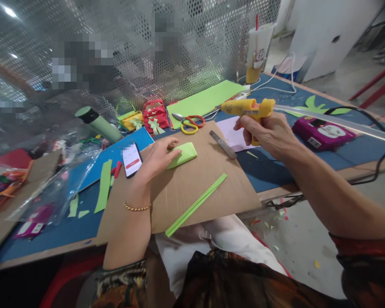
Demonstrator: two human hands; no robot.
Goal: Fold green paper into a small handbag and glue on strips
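My right hand is wrapped round the grip of a yellow hot glue gun, held above the table with its nozzle to the left. A long clear glue stick sticks out behind it. On the brown cardboard, my left hand has its thumb and fingers closed on the left end of a small folded light-green paper piece. Nearby on the cardboard lie a flat grey metal blade and a narrow green paper strip. Scissors with red and yellow handles rest behind.
Left of the cardboard are a phone, green paper scraps and a clear plastic bag. Small red bags and green sheets sit behind. A drink cup and a purple power socket stand right. Perforated metal backs the table.
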